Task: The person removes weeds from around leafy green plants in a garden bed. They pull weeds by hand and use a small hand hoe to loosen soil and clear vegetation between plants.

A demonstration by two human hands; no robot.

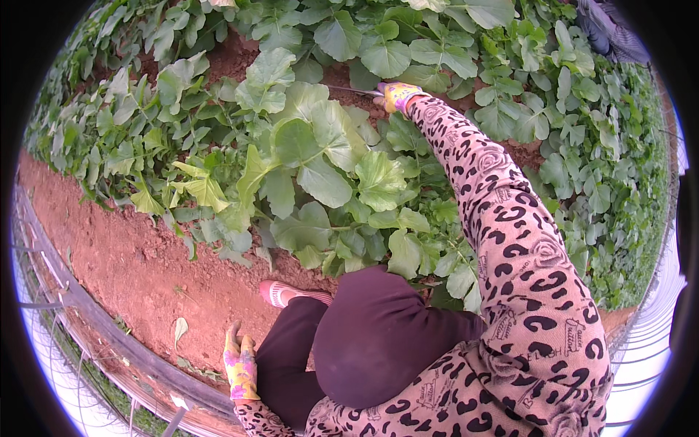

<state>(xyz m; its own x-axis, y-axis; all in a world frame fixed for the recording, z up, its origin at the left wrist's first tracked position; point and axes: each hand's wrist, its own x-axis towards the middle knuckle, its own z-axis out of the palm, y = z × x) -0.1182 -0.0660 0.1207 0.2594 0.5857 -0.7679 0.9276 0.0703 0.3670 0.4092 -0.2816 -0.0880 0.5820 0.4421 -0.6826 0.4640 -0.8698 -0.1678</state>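
Observation:
My right hand point(400, 97), in a yellow and pink floral glove, is stretched forward among the leafy plants, closed on a thin metal tool point(352, 89) that points left over bare soil; its kind I cannot tell. Large green leaves point(322, 158) of a leafy crop spread just below and left of the tool. My left hand point(240, 363), gloved in the same pattern, hangs low beside my bent leg above the reddish soil, its fingers a little apart, and nothing shows in it.
Reddish soil point(147, 273) forms a path at the left, with a loose leaf point(181, 331) on it. A long dark rail or pipe point(125, 349) borders the path. Dense plants point(606, 180) fill the right side. Dark cloth, perhaps another person's clothing point(611, 30), shows at the upper right.

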